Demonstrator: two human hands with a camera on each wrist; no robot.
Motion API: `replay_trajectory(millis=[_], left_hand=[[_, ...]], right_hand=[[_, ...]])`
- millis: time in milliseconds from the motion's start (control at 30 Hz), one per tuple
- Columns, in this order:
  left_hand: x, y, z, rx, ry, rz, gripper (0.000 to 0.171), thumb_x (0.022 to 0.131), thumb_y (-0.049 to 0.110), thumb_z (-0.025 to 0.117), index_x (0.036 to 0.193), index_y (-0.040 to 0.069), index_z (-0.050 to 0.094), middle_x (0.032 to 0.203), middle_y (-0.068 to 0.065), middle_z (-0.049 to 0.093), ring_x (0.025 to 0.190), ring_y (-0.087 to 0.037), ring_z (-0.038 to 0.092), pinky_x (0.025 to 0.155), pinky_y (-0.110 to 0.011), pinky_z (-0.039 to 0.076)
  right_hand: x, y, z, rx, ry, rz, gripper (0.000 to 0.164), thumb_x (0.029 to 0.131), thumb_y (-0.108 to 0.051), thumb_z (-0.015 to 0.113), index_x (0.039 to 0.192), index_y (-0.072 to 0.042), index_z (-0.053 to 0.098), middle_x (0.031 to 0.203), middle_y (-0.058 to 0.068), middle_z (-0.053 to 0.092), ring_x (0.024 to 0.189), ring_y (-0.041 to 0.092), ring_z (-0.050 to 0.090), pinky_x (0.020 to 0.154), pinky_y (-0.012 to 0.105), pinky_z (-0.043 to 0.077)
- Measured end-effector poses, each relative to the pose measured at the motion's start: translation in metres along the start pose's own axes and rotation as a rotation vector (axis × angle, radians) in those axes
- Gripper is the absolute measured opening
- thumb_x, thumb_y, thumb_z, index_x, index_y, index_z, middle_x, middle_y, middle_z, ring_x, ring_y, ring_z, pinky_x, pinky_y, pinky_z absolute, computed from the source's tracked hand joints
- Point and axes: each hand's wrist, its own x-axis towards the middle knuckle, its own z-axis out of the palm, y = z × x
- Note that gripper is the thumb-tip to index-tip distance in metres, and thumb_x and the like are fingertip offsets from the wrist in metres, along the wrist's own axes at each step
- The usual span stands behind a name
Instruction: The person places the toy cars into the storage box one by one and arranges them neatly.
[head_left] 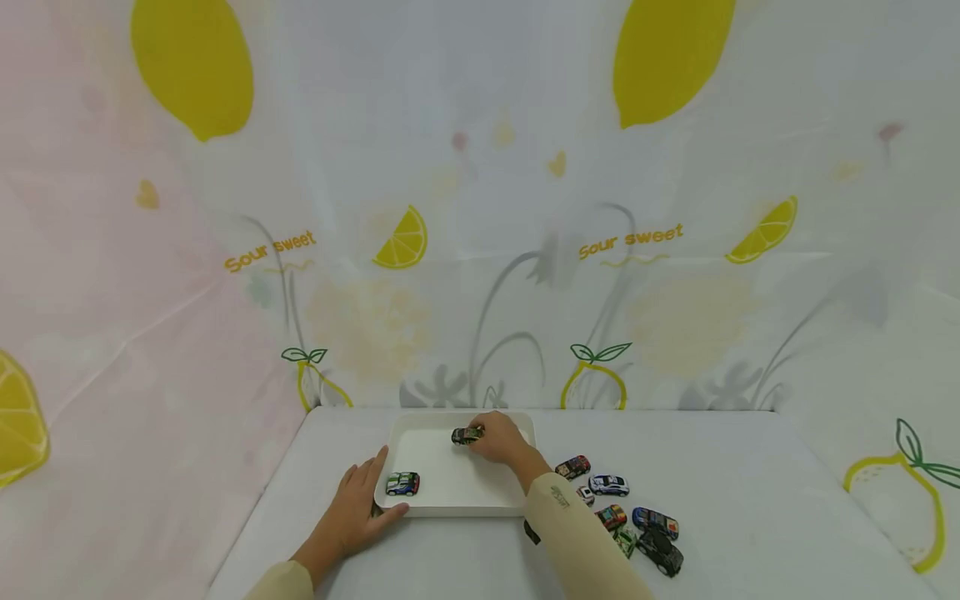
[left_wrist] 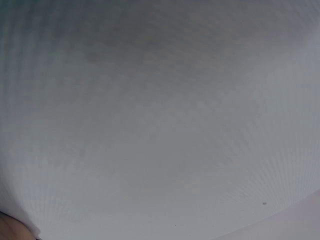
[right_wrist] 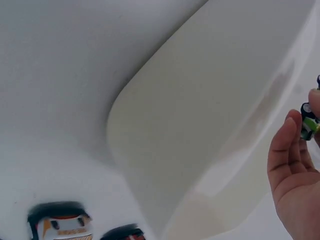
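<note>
My right hand (head_left: 498, 437) pinches a small dark toy car (head_left: 467, 436) over the back part of a white tray (head_left: 457, 512). In the right wrist view the same hand (right_wrist: 300, 185) shows at the right edge, the dark and green toy car (right_wrist: 308, 121) between thumb and fingers. My left hand (head_left: 352, 504) lies at the tray's left side, fingers straight along the edge and thumb at the front left corner. Inside the tray near that corner is a green, blue and white toy car (head_left: 402, 483). The left wrist view shows mostly white cloth and a bit of skin.
Several toy cars lie on the white table right of the tray, among them a white one (head_left: 609, 485), a blue one (head_left: 656, 522) and a black one (head_left: 660, 552). My right sleeve (head_left: 581, 533) covers some of them. A lemon-print cloth (head_left: 480, 208) hangs behind.
</note>
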Motion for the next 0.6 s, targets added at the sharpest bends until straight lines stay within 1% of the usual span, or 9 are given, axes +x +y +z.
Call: replay_trajectory(millis=[67,167,367,467,600], left_hand=[[0.001,0.000,0.000,-0.003,-0.005,-0.006,0.097,0.074,0.061,0.063,0.145,0.007,0.024,0.130,-0.018,0.051,0.121,-0.032,0.046,0.102,-0.054,0.028],[0.001,-0.001,-0.001,-0.004,-0.019,-0.014,0.097,0.074,0.061,0.062,0.146,0.007,0.024,0.131,-0.018,0.050,0.122,-0.032,0.046,0.103,-0.054,0.028],[-0.002,0.002,-0.002,-0.007,-0.058,-0.020,0.098,0.075,0.063,0.060,0.145,0.006,0.024,0.130,-0.019,0.050,0.121,-0.032,0.046,0.102,-0.055,0.029],[0.000,0.002,-0.003,-0.004,-0.061,-0.029,0.098,0.075,0.062,0.060,0.146,0.007,0.022,0.131,-0.019,0.049,0.123,-0.032,0.044,0.104,-0.054,0.027],[0.003,0.002,-0.008,-0.009,-0.070,-0.030,0.097,0.076,0.062,0.060,0.147,0.008,0.020,0.132,-0.019,0.048,0.124,-0.032,0.043,0.105,-0.054,0.026]], right_hand=[[0.002,-0.005,0.001,0.018,-0.005,-0.004,0.024,0.075,-0.018,0.072,0.097,-0.011,0.070,0.095,0.002,0.068,0.084,0.016,0.058,0.075,0.032,0.048],[0.003,-0.010,0.007,0.016,-0.012,0.006,0.025,0.075,-0.018,0.071,0.098,-0.010,0.069,0.097,0.003,0.067,0.087,0.017,0.057,0.078,0.033,0.047],[0.000,-0.017,0.021,0.014,-0.063,0.051,0.028,0.075,-0.019,0.071,0.102,-0.010,0.068,0.100,0.003,0.066,0.090,0.017,0.056,0.081,0.033,0.047],[0.001,-0.023,0.025,0.026,-0.054,0.033,0.028,0.074,-0.019,0.071,0.101,-0.010,0.068,0.100,0.003,0.066,0.091,0.018,0.056,0.082,0.034,0.047],[0.004,-0.030,0.029,0.037,-0.052,0.014,0.028,0.074,-0.018,0.072,0.101,-0.011,0.069,0.099,0.002,0.066,0.092,0.017,0.057,0.084,0.033,0.047]])
